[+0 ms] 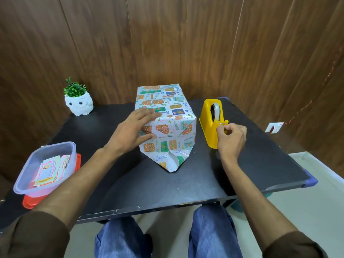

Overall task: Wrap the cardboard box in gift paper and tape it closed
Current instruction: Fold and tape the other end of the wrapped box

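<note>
black table [186, 183], clear tub [46, 164] holding paper cards [52, 170].

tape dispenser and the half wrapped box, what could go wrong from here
The bottom flap on the near end lies unfolded on the table; the side folds may spring open if the left hand lifts. The right hand pinches at the cutter of the yellow tape dispenser; one-handed pulling may drag it.
</note>
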